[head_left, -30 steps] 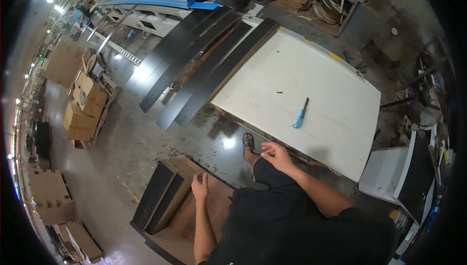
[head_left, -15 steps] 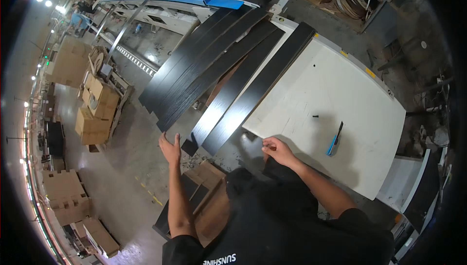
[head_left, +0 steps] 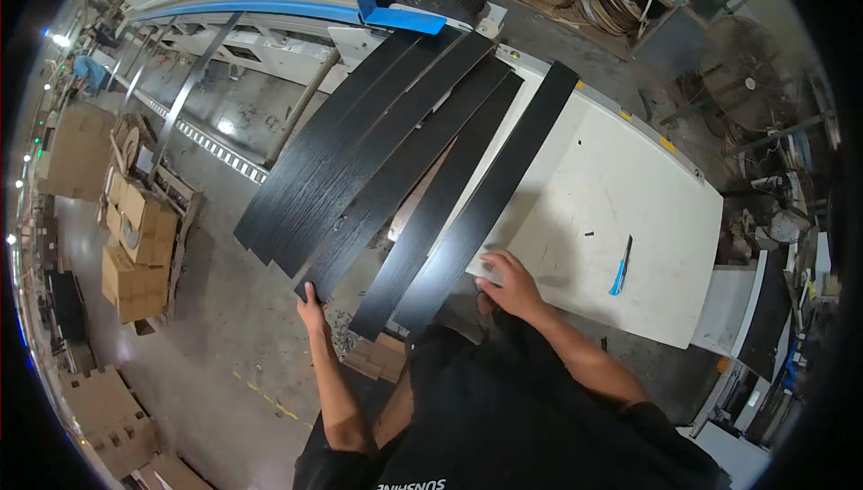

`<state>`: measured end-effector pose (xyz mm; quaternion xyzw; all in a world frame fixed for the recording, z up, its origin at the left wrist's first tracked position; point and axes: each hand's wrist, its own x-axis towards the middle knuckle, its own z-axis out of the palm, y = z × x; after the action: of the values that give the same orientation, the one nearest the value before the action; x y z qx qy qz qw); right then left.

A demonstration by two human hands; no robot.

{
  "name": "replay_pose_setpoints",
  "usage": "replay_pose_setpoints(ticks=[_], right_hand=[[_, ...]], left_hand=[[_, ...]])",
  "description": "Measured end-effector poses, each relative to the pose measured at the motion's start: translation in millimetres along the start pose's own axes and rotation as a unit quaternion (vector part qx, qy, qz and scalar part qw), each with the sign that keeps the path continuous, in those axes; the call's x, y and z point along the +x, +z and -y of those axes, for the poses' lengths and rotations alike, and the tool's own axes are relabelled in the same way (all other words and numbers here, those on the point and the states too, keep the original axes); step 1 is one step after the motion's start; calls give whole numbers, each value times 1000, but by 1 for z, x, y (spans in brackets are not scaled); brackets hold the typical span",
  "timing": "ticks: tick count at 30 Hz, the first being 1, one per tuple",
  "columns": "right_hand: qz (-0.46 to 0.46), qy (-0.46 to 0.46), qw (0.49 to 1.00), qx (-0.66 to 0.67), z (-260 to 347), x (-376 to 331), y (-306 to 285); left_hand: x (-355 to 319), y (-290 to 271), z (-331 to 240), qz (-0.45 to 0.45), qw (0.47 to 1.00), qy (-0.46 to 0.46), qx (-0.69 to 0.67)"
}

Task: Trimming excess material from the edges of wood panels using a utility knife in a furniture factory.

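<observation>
Several long black wood-grain planks lie fanned out across the white table's left side and overhang its near edge. My left hand [head_left: 311, 308] grips the near end of one black plank [head_left: 360, 231], with the thumb on top and the fingers underneath. To the right lie two more planks at a slant, the outermost plank [head_left: 490, 205] resting on the white tabletop [head_left: 620, 193]. My right hand [head_left: 514, 285] is beside this outermost plank at the table's near edge, thumb and fingers apart, holding nothing. A blue utility knife [head_left: 620, 267] lies on the tabletop.
A blue metal guard [head_left: 404, 20] and a motor stand at the far end of the planks. Cardboard boxes [head_left: 139, 283] are stacked on the left. Wooden pieces [head_left: 376, 357] sit low by my body. Shelves with coiled bands [head_left: 611, 13] stand at the back right.
My left hand has closed on the near end of a plank. The fingers of my right hand have spread apart near the table edge. The whole view has shifted slightly.
</observation>
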<state>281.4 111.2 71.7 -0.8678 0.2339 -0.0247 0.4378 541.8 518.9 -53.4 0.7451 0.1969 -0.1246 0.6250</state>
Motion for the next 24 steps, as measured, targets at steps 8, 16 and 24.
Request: replay_pose_setpoints(ticks=[8,16,24], right_hand=[[-12,-165,979,-117,72,123,81],[65,-102,946,-300,38,156,123],[97,-64,948,-295,67,150,133]], left_hand=[[-87,-12,46,199,980,0,24],[-38,-15,-15,-30,892,89,443],[72,-20,-48,19,982,-75,-171]])
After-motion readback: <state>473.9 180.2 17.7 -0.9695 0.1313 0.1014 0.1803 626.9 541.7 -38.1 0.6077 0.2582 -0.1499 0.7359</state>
